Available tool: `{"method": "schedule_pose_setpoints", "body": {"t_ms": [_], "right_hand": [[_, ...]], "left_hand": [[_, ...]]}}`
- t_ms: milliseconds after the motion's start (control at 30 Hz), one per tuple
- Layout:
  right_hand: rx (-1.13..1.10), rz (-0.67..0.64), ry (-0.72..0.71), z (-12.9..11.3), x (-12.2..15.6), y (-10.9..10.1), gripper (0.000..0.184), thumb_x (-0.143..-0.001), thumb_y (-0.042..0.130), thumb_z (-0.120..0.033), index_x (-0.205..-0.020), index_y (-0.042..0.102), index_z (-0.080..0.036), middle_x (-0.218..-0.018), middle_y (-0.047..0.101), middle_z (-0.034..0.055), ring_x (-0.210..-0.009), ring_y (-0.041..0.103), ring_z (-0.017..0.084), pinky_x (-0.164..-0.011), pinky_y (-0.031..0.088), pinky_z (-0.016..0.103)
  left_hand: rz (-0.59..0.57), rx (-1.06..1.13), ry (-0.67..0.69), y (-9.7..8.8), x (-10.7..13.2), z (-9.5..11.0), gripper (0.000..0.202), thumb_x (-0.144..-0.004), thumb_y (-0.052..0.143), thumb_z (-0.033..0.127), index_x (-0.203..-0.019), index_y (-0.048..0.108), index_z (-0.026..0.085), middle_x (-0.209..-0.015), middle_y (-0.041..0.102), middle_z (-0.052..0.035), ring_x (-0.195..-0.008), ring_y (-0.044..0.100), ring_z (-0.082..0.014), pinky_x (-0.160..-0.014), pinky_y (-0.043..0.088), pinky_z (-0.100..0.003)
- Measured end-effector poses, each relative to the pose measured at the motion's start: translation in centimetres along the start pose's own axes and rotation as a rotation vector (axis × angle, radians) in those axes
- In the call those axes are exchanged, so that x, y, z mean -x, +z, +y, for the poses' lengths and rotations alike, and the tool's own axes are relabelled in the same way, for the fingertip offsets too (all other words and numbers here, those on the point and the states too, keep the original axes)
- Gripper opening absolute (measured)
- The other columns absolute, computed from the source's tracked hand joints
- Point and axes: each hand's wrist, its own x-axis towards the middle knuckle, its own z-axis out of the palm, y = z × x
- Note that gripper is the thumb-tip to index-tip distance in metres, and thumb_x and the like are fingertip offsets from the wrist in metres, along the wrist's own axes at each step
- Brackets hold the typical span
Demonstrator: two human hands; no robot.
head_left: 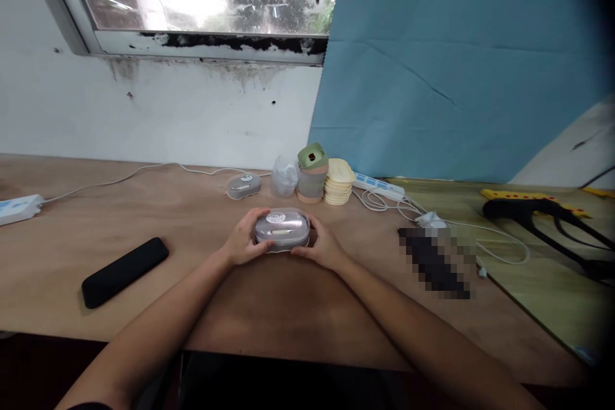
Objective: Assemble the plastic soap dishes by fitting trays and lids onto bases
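Observation:
Between my two hands is an oval grey plastic box (282,230) with a see-through lid and a round white sticker on top. My left hand (247,240) grips its left end, thumb along the front side. The right end is held by my right hand (323,245), with the thumb at the lower front edge. The box is at or just above the wooden table; I cannot tell which. Behind it and to the left stands a similar, closed grey box (244,186).
Behind the hands are a clear plastic bag (284,176), a stack of green, grey and pinkish parts (312,173) and stacked cream trays (339,182). A black phone (125,272) lies left. Power strips (379,186), cables, a blurred dark item (435,262) and black straps (542,224) are around.

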Motion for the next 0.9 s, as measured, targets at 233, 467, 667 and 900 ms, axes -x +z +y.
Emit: {"method": "schedule_pose_setpoints", "body": {"t_ms": [233, 467, 667, 900], "right_hand": [[0.11, -0.06, 0.017, -0.2, -0.2, -0.1, 0.109, -0.056, 0.086, -0.046, -0.147, 0.031, -0.025, -0.14, 0.051, 0.012, -0.128, 0.048, 0.035, -0.107, 0.038, 0.053], [0.068, -0.097, 0.066, 0.7, -0.4, -0.5, 0.12, -0.057, 0.086, -0.043, -0.152, 0.015, -0.024, -0.146, 0.044, 0.0155, -0.128, 0.05, 0.033, -0.105, 0.042, 0.051], [0.243, -0.139, 0.038, 1.4, -0.5, -1.3, 0.097, -0.062, 0.081, -0.051, -0.145, 0.037, -0.026, -0.143, 0.049, 0.011, -0.127, 0.05, 0.033, -0.105, 0.041, 0.051], [0.372, -0.214, -0.005, 1.8, -0.7, -1.7, 0.091, -0.063, 0.078, -0.057, -0.14, 0.046, -0.021, -0.138, 0.054, 0.0131, -0.123, 0.053, 0.034, -0.103, 0.042, 0.049]], "left_hand": [[0.031, 0.116, -0.126, -0.2, 0.0, -0.7, 0.06, -0.077, 0.067, 0.041, -0.128, 0.051, 0.016, -0.126, 0.058, -0.0145, -0.114, 0.056, -0.0292, -0.098, 0.045, -0.041], [0.121, 0.129, -0.194, -0.2, -0.3, -0.9, 0.062, -0.076, 0.068, 0.044, -0.129, 0.052, 0.016, -0.129, 0.058, -0.0139, -0.117, 0.055, -0.0289, -0.101, 0.042, -0.04], [0.276, 0.003, -0.379, -0.2, -0.5, -2.1, 0.058, -0.092, 0.033, 0.061, -0.086, 0.07, 0.017, -0.084, 0.07, -0.0078, -0.085, 0.063, -0.0236, -0.079, 0.046, -0.032], [0.421, -0.049, -0.474, -0.7, -0.8, -2.9, 0.056, -0.094, 0.028, 0.057, -0.098, 0.065, 0.015, -0.069, 0.061, -0.004, -0.071, 0.058, -0.02, -0.07, 0.044, -0.031]]}}
